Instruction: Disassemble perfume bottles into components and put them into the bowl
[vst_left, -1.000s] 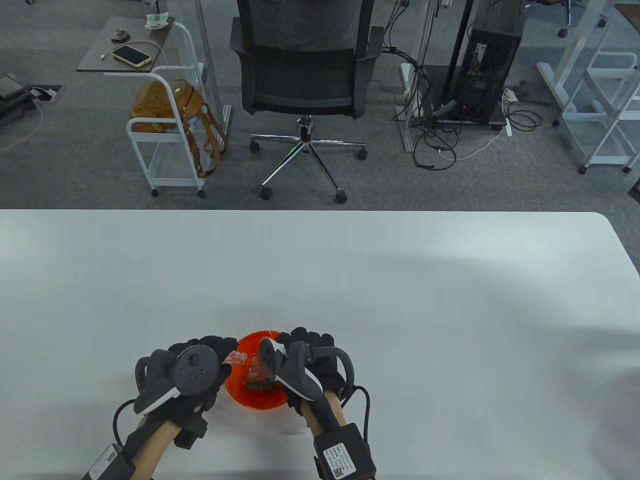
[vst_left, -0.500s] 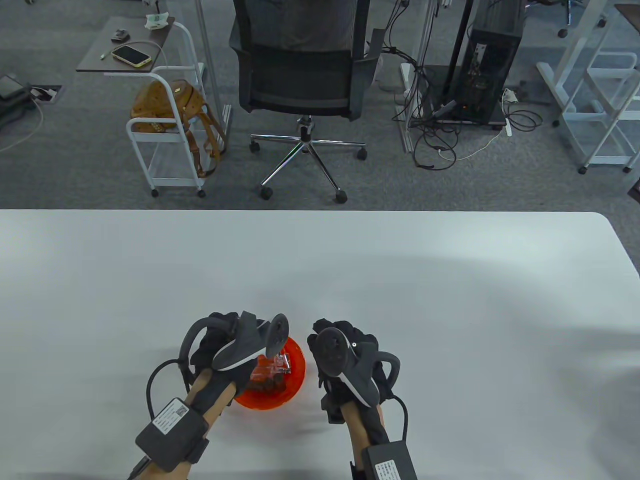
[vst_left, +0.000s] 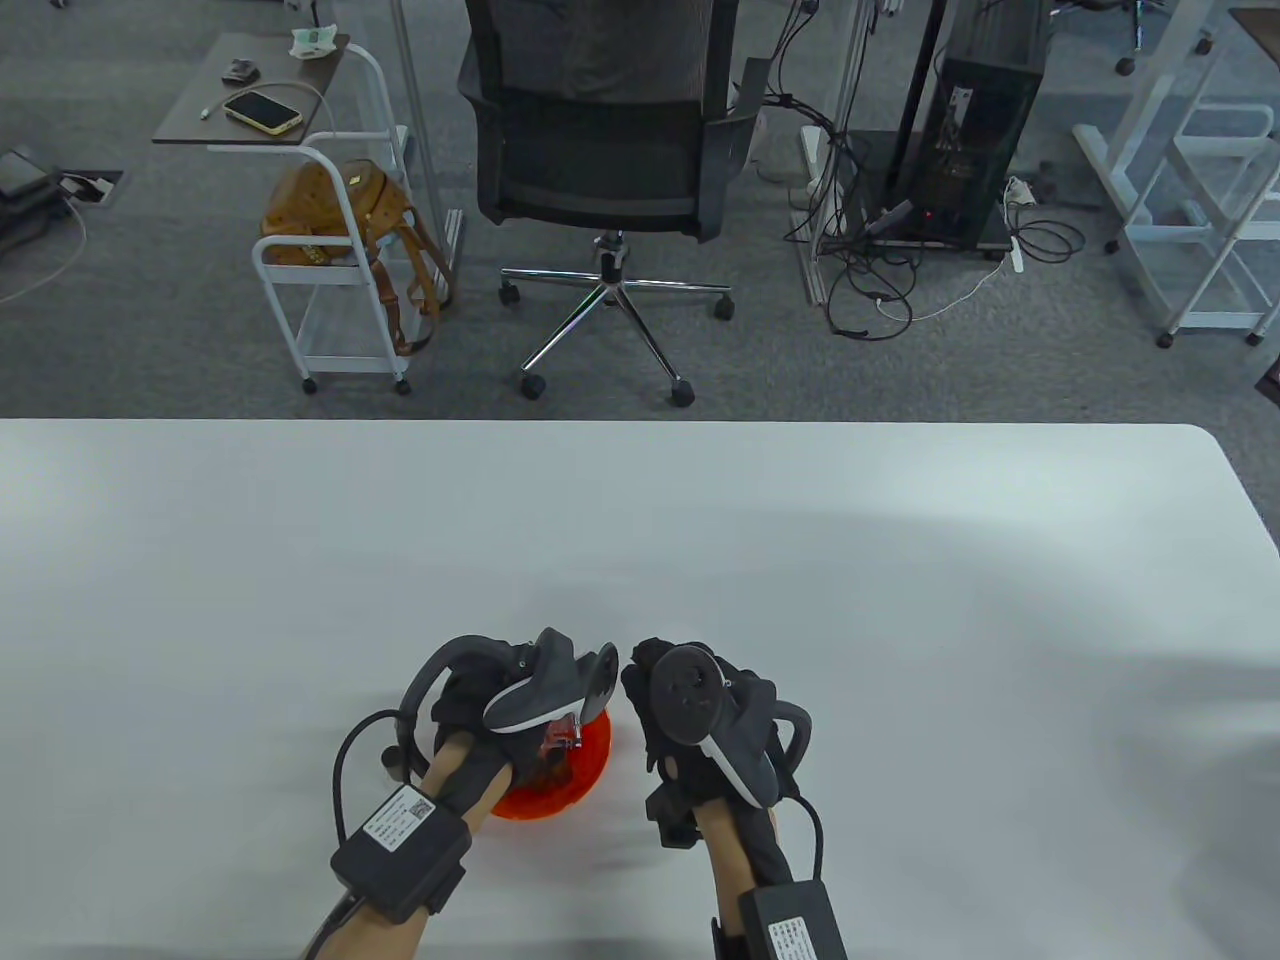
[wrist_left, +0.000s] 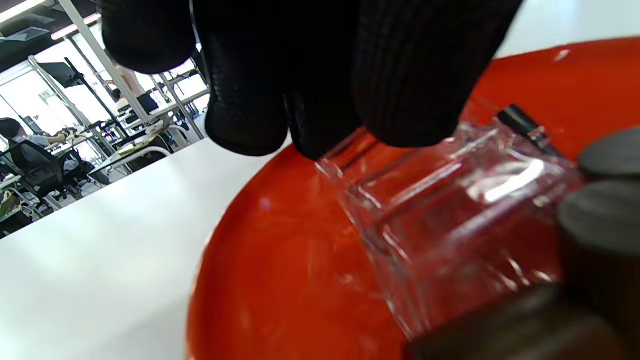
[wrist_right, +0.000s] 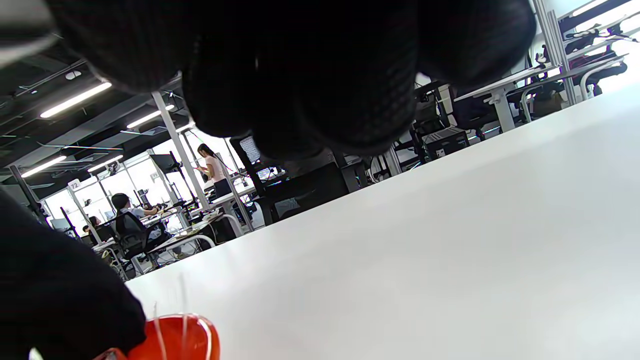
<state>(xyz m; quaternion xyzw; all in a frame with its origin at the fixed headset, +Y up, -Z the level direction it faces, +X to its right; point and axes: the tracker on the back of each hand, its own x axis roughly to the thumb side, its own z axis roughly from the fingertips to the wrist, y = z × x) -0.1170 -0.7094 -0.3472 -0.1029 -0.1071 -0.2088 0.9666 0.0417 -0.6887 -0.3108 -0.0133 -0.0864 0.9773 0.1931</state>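
The orange bowl (vst_left: 585, 765) sits near the table's front edge, half covered by my left hand (vst_left: 500, 720). In the left wrist view my left fingertips (wrist_left: 400, 100) grip the upper end of a clear square glass bottle (wrist_left: 450, 220), which lies tilted inside the bowl (wrist_left: 280, 280). Dark round caps (wrist_left: 600, 220) lie next to it in the bowl. My right hand (vst_left: 655, 700) rests on the table just right of the bowl, its fingers (wrist_right: 310, 90) loosely curled and holding nothing. The bowl's rim (wrist_right: 180, 340) shows at the lower left of the right wrist view.
The white table (vst_left: 800, 560) stretches far and right of the hands. Beyond its far edge stand an office chair (vst_left: 600, 130) and a small white cart (vst_left: 330, 250) with a brown bag.
My right hand left the bowl and moved to its right. My left hand swung over the bowl from the left and brought the glass bottle down into it.
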